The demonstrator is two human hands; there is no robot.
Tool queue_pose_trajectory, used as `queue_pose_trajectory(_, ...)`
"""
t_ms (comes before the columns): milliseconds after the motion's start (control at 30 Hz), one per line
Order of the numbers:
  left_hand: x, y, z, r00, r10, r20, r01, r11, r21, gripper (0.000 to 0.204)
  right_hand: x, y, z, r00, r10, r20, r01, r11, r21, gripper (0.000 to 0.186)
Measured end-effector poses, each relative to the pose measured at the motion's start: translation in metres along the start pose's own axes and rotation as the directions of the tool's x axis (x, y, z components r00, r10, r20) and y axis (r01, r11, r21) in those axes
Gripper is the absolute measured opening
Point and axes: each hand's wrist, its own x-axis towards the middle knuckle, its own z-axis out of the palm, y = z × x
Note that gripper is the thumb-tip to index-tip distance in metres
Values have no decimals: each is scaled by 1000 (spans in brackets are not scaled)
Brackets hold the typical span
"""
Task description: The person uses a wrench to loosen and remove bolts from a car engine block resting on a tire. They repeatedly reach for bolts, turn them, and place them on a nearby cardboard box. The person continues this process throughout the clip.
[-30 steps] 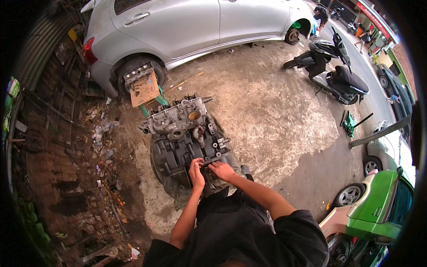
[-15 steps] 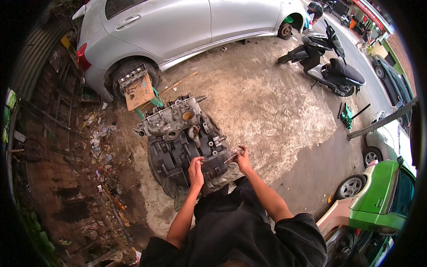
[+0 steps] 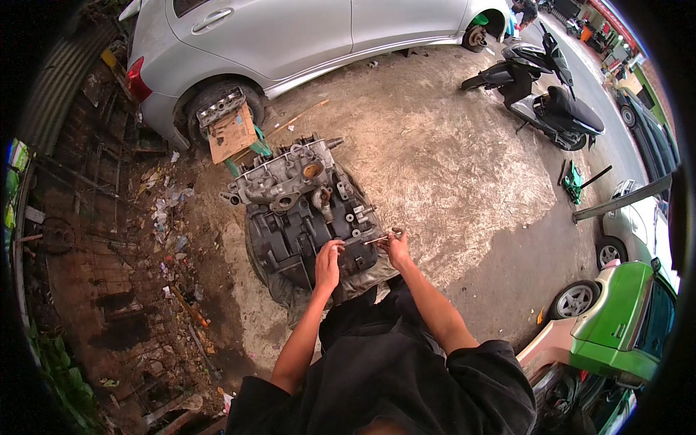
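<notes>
Hands (image 3: 328,262) on engine (image 3: 304,210) — wrench (image 3: 377,238) gripped.

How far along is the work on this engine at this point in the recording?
Done: the engine block sits out of any car on the concrete ground, with a removed metal part on cardboard beside the silver car. In hand: the left hand presses on the block's near end while the right hand works a slim tool there. Left: the block is only partly stripped, with fittings attached.
</notes>
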Motion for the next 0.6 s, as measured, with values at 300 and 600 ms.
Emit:
queue_pose_trajectory(300,0,2,-1,999,-32,5,32,999,40,45,-5,-13,16,1000,24,19,-24,999,37,28)
queue_pose_trajectory(600,1,3,-1,1000,-10,-27,10,1000,-3,44,11,-12,13,988,158,0,-157,983,96,17)
